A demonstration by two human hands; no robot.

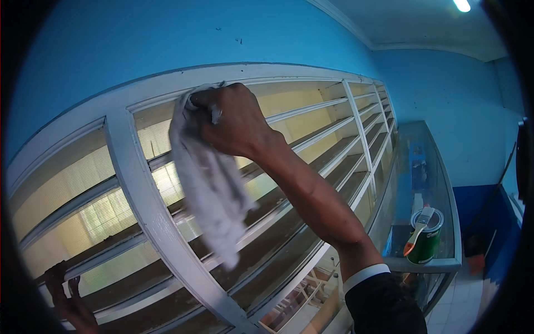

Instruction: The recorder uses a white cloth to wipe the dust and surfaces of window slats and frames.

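Observation:
My right hand [233,117] grips a pale grey-white cloth [208,192] against the top rail of a white-painted wooden shelf unit [144,200]. The cloth hangs down in front of the shelves, its lower end loose and slightly blurred. At the lower left, my left hand [66,288] has its fingers curled over the edge of one shelf. Part of that hand lies in shadow near the picture's rim. Ribbed translucent panels [104,208] show behind the shelves on the left.
On the right, a glass display case [454,208] carries a green paint can [429,242] with a paintbrush [417,231] lying across its lid. A light blue wall [167,33] rises above the shelf unit. Wooden furniture [308,296] shows through the lower opening.

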